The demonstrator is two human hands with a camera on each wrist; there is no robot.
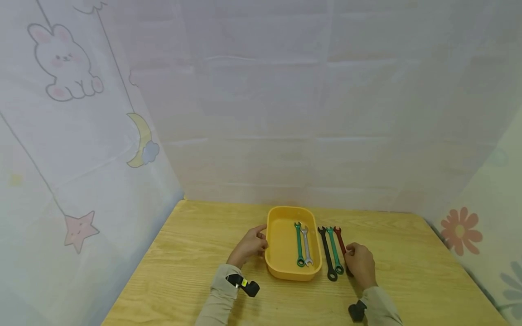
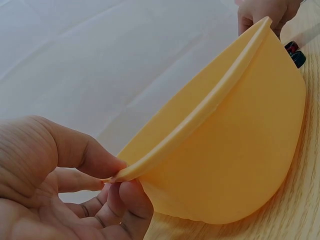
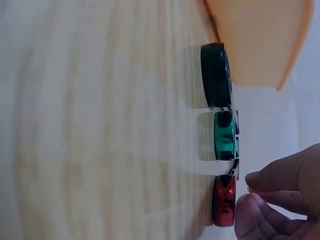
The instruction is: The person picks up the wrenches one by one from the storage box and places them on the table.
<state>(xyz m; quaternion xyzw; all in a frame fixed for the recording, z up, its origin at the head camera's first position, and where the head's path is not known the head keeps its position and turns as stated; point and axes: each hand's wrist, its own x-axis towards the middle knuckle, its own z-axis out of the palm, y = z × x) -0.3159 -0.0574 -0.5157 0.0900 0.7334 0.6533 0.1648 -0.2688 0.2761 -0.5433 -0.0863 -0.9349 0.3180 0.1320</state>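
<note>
My left hand [image 1: 249,246] pinches the left rim of a yellow plastic basin [image 1: 281,275], thumb on the inside and fingers outside in the left wrist view. Inside the basin lie a green wrench [image 1: 299,246] and a silver wrench [image 1: 306,246], side by side. To its right on the table are a black wrench [image 1: 327,253], another green wrench [image 1: 334,251] and a red wrench [image 1: 340,238]. Over the red one hovers my right hand [image 1: 362,265], hiding part of its shaft; the right wrist view shows loosely bent fingers close above its ring end.
The wooden table [image 1: 183,262] meets a pale cloth backdrop [image 1: 261,113] at its far edge. Printed cloth walls with a rabbit and flowers flank it. A black wrist camera [image 1: 244,284] is strapped to the left sleeve, another black camera [image 1: 357,311] to the right.
</note>
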